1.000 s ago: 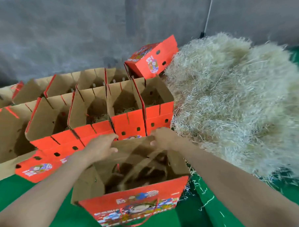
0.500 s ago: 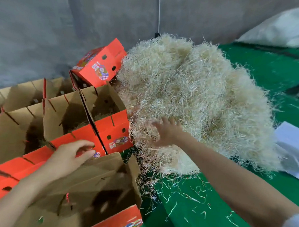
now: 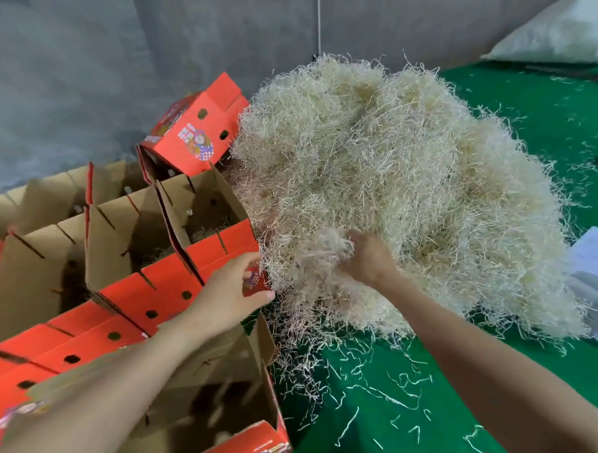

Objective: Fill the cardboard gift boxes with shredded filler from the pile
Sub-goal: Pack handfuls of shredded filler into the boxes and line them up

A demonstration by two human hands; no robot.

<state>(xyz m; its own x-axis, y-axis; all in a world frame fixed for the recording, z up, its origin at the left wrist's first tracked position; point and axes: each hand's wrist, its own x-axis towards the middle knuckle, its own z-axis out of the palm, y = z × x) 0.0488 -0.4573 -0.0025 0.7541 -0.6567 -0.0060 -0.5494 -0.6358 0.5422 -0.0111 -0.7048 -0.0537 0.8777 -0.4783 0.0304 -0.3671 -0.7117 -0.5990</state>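
A big heap of pale shredded filler (image 3: 409, 187) lies on the green mat. My right hand (image 3: 367, 261) is dug into its near left side, fingers curled round a tuft of the filler. My left hand (image 3: 232, 294) hovers beside the heap's left edge, fingers loosely curved, holding nothing. Below my left arm stands the nearest gift box (image 3: 245, 447), red outside and brown inside, open at the top; its inside is blurred. Several more open boxes (image 3: 156, 290) stand in rows to the left, some with a little filler inside.
A shut red box (image 3: 194, 135) lies tilted on the back row against the heap. Loose strands are scattered over the green mat (image 3: 401, 410). White sheets (image 3: 594, 275) lie at the right edge, a white sack (image 3: 556, 33) at the far right, a grey wall behind.
My right hand has left the box flap, reached into the heap and closed on a tuft. My left hand let go of the flap and moved right toward the heap.
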